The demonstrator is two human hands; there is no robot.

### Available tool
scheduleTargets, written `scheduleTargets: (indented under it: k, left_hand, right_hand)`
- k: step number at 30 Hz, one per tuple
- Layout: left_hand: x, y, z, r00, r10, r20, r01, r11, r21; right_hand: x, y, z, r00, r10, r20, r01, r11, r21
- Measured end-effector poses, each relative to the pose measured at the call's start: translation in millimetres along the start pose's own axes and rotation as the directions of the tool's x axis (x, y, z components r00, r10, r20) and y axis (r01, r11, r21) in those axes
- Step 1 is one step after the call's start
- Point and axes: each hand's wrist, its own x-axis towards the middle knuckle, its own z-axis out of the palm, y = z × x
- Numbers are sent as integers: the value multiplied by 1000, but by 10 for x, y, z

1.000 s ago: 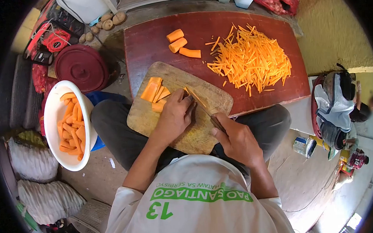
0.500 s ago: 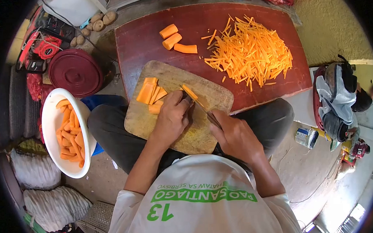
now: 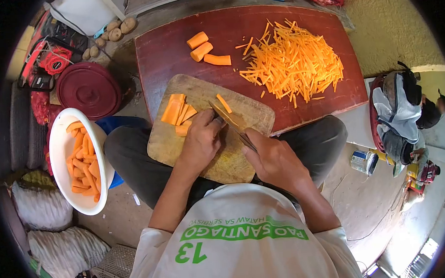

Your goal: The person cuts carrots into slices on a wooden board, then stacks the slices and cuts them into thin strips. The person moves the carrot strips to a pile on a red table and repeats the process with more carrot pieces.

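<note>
Carrot slices [image 3: 172, 110] on board [image 3: 169, 144], mid-frame, knife [image 3: 232, 124] clamped in right hand [image 3: 275, 159], left hand [image 3: 200, 142] close by, grip unclear, shreds [image 3: 298, 63] upper right

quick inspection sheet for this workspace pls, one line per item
surface: red table; wooden board over the lap
job's things: knife, cut carrot pieces on board, carrot chunks and shredded carrot on table, basin of carrots
clutter: potatoes, sacks
hands: right hand holds knife; left hand beside blade, grip partly hidden
cables: dark cord, upper left
surroundings: floor, yellowish wall
</note>
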Motion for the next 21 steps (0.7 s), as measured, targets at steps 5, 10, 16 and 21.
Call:
scheduleTargets:
  k: [5,10,16,21]
  left_hand:
    - [-4,3,-3,999,39,-16,-38,998,53]
    - [-10,41,-61,999,29,13,-30,998,59]
    - [20,-34,-70,997,68,45,-71,996,55]
    - [-43,-44,-80,998,44,48,-46,997,62]
  right_hand:
    - [233,22,104,1000,0,27,1,1000,-7]
    - [13,-186,-75,999,53,1,-53,998,42]
    - [246,-6,98,997,36,64,-38,999,36]
    - [66,-136,-7,998,54,19,-54,998,21]
